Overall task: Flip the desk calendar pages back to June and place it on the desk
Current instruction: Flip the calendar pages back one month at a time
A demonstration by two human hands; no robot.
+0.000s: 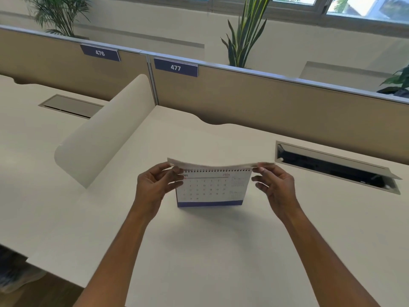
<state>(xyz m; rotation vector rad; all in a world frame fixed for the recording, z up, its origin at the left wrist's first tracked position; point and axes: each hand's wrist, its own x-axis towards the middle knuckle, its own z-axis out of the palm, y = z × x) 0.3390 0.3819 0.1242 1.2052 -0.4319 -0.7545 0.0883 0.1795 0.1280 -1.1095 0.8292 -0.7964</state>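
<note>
Across the whole lower part of the view lies a big pale worktop (210, 251), and most of it is bare, with lots of open room near the front edge and on both sides of the arms. Along its back edge stands a tan wall panel (276, 103) with a blue sign (176, 67) that reads 477. A rounded white divider (99, 138) rises along the left edge and splits this worktop from the next one. Near the back right corner a cable box (334, 168) is sunk into the worktop. Its lid is tipped up, and inside it looks dark; what is in it is too hard to see.

Close to the middle of the worktop stands the desk calendar (210, 189). Its blue bottom edge sits on the worktop, and the wire rings run along its top. The page facing the person shows a grid of days, and the letters at its top left, partly hidden by a finger, end in "NE". A loose page (212, 163) is lifted up flat over the rings and looks blurry.

On the left side, the left hand (155, 187) pinches the left corner of that page with its fingers (174, 170) closed on it. On the right side, the right hand (276, 185) pinches the right corner the same way.
</note>
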